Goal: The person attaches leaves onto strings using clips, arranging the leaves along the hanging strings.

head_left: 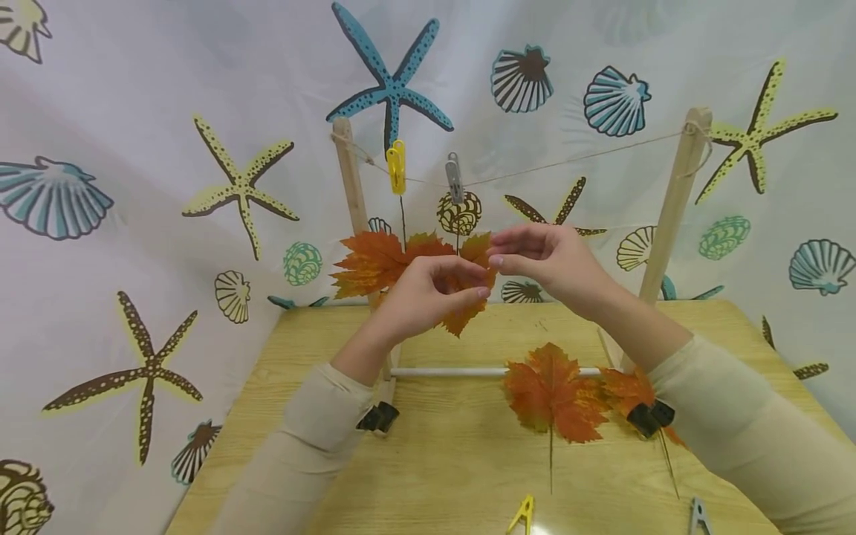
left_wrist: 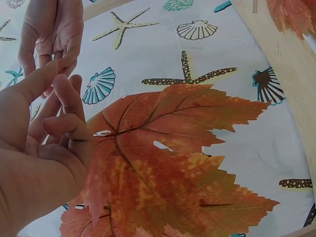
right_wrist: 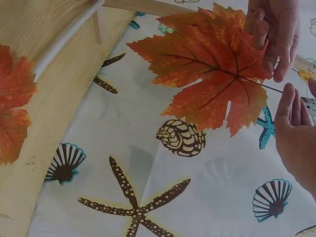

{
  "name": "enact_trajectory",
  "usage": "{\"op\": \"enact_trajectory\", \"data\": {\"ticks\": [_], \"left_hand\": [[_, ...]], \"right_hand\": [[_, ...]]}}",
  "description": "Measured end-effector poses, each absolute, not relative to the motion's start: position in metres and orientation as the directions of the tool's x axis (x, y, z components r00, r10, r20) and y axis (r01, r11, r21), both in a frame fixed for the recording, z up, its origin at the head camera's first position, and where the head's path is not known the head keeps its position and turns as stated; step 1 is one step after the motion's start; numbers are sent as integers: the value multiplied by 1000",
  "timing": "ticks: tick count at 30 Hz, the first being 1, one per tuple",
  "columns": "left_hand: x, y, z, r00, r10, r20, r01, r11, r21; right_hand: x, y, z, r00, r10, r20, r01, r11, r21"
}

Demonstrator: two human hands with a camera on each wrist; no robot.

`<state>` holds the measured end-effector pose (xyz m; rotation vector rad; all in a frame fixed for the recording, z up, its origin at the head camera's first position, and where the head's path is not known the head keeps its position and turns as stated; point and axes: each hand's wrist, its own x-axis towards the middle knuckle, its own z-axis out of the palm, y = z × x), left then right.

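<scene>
Right in front of me hangs an orange-red, maple-shaped leaf [right_wrist: 212, 66], its jagged edges tinged yellowish green and its dark veins spreading from the base. It hangs tip down, its thin dark stem [head_left: 458, 229] rising to a gray clip [head_left: 455, 180] on the string [head_left: 568, 161]. Just to its left hangs a second leaf [head_left: 371, 261], also orange, its stem under a yellow clip [head_left: 397, 169].

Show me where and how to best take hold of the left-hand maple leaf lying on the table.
I'd pinch the thin stem, coming from the near side. It points toward us with open tabletop around its middle, whereas the maple leaf itself spreads in broad lobes, overlapping the white rod in the head view and crowding the second leaf.
</scene>
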<state>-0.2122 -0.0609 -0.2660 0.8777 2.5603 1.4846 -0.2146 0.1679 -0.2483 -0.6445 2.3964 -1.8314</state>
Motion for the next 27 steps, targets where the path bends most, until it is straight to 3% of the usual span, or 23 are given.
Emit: {"op": "enact_trajectory", "data": {"ticks": [27], "left_hand": [[-220,-58,-309,-843,495,212,397,306,865]], "right_hand": [[-204,168,-285,-900,-405,163,-258,192,-947]]}}
